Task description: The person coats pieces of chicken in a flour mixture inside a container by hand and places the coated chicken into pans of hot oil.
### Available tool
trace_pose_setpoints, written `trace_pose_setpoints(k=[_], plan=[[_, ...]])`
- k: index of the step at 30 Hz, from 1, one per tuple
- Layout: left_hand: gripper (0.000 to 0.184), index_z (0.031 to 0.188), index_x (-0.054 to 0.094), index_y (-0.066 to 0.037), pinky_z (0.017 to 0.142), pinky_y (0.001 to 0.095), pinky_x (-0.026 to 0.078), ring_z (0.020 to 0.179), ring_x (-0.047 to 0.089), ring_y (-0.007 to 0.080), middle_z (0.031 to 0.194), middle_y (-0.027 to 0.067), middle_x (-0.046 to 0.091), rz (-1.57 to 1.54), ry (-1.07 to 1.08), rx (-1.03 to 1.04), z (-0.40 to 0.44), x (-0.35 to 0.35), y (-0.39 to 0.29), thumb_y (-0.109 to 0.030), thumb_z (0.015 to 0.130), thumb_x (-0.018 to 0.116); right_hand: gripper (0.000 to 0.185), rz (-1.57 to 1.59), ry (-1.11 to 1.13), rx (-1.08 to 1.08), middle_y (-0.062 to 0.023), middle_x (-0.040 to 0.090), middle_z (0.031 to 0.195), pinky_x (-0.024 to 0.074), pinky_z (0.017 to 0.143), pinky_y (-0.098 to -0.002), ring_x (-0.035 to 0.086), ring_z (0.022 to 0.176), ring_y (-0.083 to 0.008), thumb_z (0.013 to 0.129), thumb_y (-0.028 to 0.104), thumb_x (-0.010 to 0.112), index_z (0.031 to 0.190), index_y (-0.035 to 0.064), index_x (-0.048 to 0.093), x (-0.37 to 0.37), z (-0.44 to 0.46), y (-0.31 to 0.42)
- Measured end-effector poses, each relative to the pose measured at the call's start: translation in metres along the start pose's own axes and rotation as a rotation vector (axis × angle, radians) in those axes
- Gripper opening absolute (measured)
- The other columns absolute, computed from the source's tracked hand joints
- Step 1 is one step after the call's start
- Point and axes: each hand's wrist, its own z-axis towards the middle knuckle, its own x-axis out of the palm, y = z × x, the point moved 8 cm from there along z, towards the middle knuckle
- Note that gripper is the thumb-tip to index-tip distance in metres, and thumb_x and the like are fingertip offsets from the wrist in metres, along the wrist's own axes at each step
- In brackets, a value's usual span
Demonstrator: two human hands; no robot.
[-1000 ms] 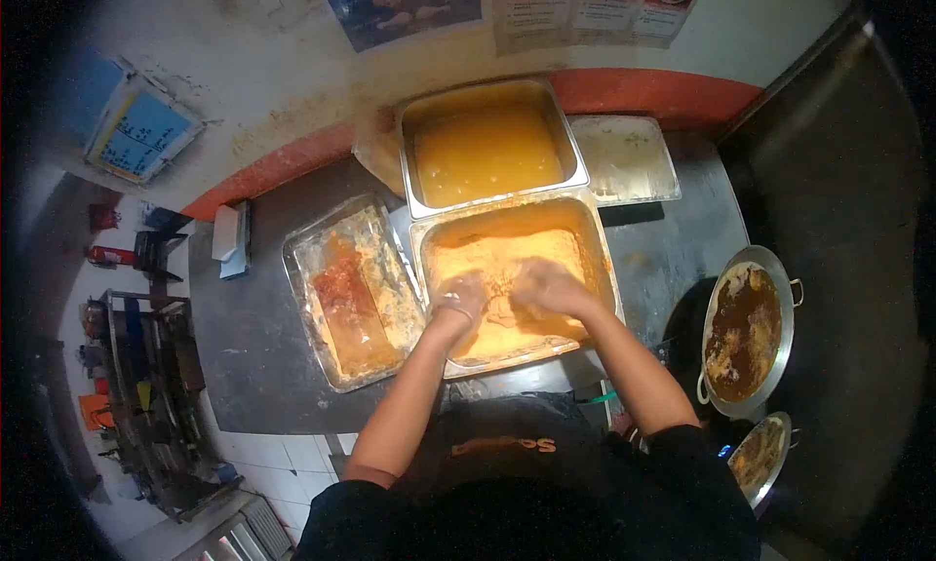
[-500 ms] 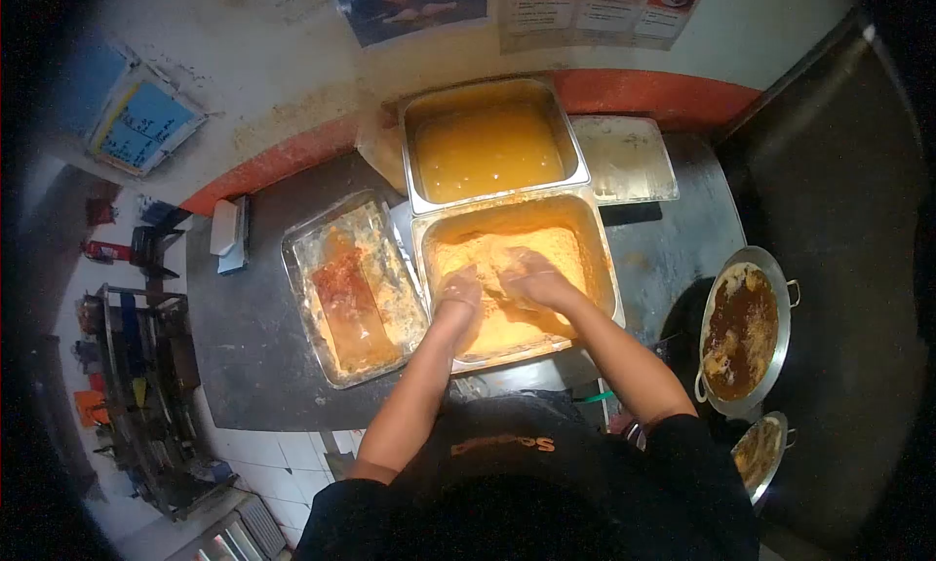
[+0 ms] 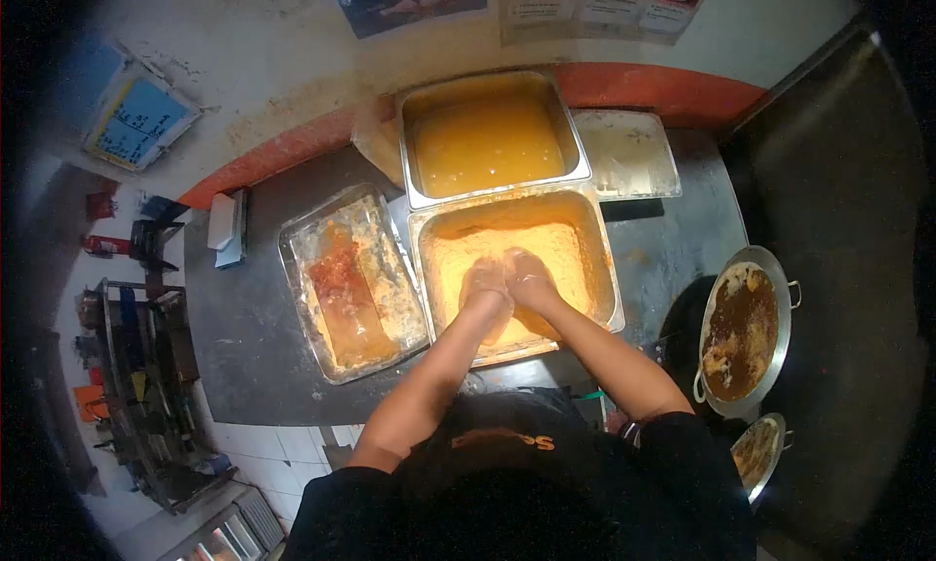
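Observation:
A deep steel pan [image 3: 614, 283] holds pale orange breading flour [image 3: 561, 244], mounded along the far side. Both my hands are down in this flour, side by side and touching near the pan's middle. My left hand [image 3: 485, 280] has its fingertips sunk in the flour. Close against it, my right hand [image 3: 527, 271] also reaches in, its fingers mostly buried. Whether either hand grips anything under the flour cannot be seen. Directly behind stands a second steel pan [image 3: 575, 132] with cloudy yellow-brown liquid [image 3: 487, 147].
Left of the pans lies a floury metal tray [image 3: 310, 337] with a reddish, wet-looking slab or bag [image 3: 346, 293]. Two woks sit at right, the larger wok [image 3: 777, 337] holding dark oil with foam. A whitish lidded container [image 3: 629, 156] stands at the back right. A shelf rack [image 3: 146, 386] is far left.
My hands were apart in the flour, flour heaped around them. Now they have come together at the pan's middle, the left moving right and the forearms drawing closer.

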Motion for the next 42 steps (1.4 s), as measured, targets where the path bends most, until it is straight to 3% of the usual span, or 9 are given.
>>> trace_pose_setpoints(k=[6, 9, 15, 22, 25, 32, 38, 40, 42], plan=[[0.024, 0.102, 0.061, -0.004, 0.066, 0.0344, 0.049, 0.079, 0.06, 0.0225, 0.087, 0.0113, 0.063, 0.18, 0.045, 0.333, 0.006, -0.039, -0.016, -0.023, 0.094, 0.048, 0.038, 0.286, 0.191, -0.27, -0.0255, 0.061, 0.11, 0.0469, 0.088, -0.0368, 0.06, 0.102, -0.0335, 0.084, 0.02, 0.052, 0.115, 0.0011, 0.062, -0.028, 0.001, -0.005], [0.038, 0.118, 0.055, -0.001, 0.096, 0.0408, 0.041, 0.107, 0.056, 0.0347, 0.117, 0.0242, 0.056, 1.057, 0.117, 0.106, 0.023, -0.034, -0.028, -0.024, 0.093, 0.036, 0.03, -0.256, 0.115, -0.191, -0.0242, 0.063, 0.104, 0.0478, 0.084, -0.0389, 0.061, 0.096, -0.0342, 0.083, 0.014, 0.046, 0.1, 0.0003, 0.067, -0.014, 0.038, -0.022], [0.036, 0.109, 0.058, -0.003, 0.087, 0.0414, 0.043, 0.101, 0.055, 0.0372, 0.106, 0.0244, 0.06, 0.305, 0.019, 0.026, 0.034, -0.02, -0.024, -0.026, 0.093, 0.037, 0.027, -0.049, -0.07, -0.464, -0.0191, 0.059, 0.073, 0.0449, 0.066, -0.0429, 0.056, 0.068, -0.0297, 0.084, 0.016, 0.043, 0.073, -0.0024, 0.059, 0.002, 0.041, -0.004], [0.024, 0.105, 0.059, -0.002, 0.08, 0.0346, 0.047, 0.098, 0.058, 0.022, 0.106, 0.0091, 0.061, 0.976, 0.162, 0.215, -0.022, -0.034, -0.054, -0.02, 0.093, 0.047, 0.036, -0.121, 0.063, -0.534, -0.0195, 0.065, 0.091, 0.0456, 0.08, -0.0422, 0.06, 0.089, -0.032, 0.084, 0.033, 0.051, 0.083, -0.0003, 0.065, 0.001, -0.019, 0.003], [0.024, 0.115, 0.052, -0.005, 0.073, 0.0333, 0.052, 0.09, 0.062, 0.0221, 0.1, 0.0117, 0.062, -0.377, 0.261, -0.189, -0.043, -0.008, -0.037, -0.017, 0.094, 0.047, 0.041, -0.176, 0.327, -0.214, -0.0225, 0.063, 0.104, 0.0451, 0.089, -0.0405, 0.058, 0.102, -0.0343, 0.076, 0.036, 0.06, 0.096, 0.0004, 0.067, 0.009, -0.03, 0.018], [0.018, 0.108, 0.055, -0.007, 0.069, 0.0365, 0.055, 0.081, 0.062, 0.0227, 0.095, 0.0111, 0.061, -0.57, 0.212, -0.219, -0.015, -0.005, -0.012, -0.014, 0.093, 0.049, 0.048, -0.16, 0.086, -0.236, -0.0199, 0.059, 0.115, 0.0395, 0.098, -0.0381, 0.052, 0.111, -0.034, 0.075, 0.042, 0.064, 0.101, 0.0014, 0.066, -0.018, -0.028, 0.021], [0.016, 0.095, 0.063, -0.007, 0.065, 0.0394, 0.052, 0.08, 0.063, 0.0292, 0.091, 0.014, 0.063, -0.011, 0.161, -0.15, 0.009, -0.036, -0.014, -0.015, 0.089, 0.049, 0.045, -0.037, 0.017, -0.147, -0.0227, 0.064, 0.098, 0.0465, 0.084, -0.0416, 0.059, 0.098, -0.0368, 0.081, 0.043, 0.06, 0.095, 0.0003, 0.065, -0.066, -0.014, 0.005], [0.023, 0.079, 0.067, -0.003, 0.067, 0.0391, 0.049, 0.08, 0.065, 0.0298, 0.087, 0.0194, 0.066, 1.234, 0.063, 0.543, 0.022, -0.036, -0.037, -0.016, 0.082, 0.048, 0.043, -0.18, 0.114, -0.088, -0.0225, 0.065, 0.098, 0.0466, 0.083, -0.0418, 0.06, 0.098, -0.0367, 0.082, 0.041, 0.057, 0.095, 0.0008, 0.065, -0.072, -0.017, 0.004], [0.022, 0.075, 0.067, -0.003, 0.067, 0.0405, 0.049, 0.077, 0.064, 0.0332, 0.082, 0.0216, 0.065, 1.246, 0.121, 0.534, 0.013, -0.023, -0.042, -0.016, 0.078, 0.049, 0.041, -0.183, 0.019, 0.223, -0.0238, 0.064, 0.101, 0.0462, 0.085, -0.0422, 0.059, 0.101, -0.0373, 0.084, 0.036, 0.053, 0.093, -0.002, 0.065, -0.067, -0.007, -0.047]])
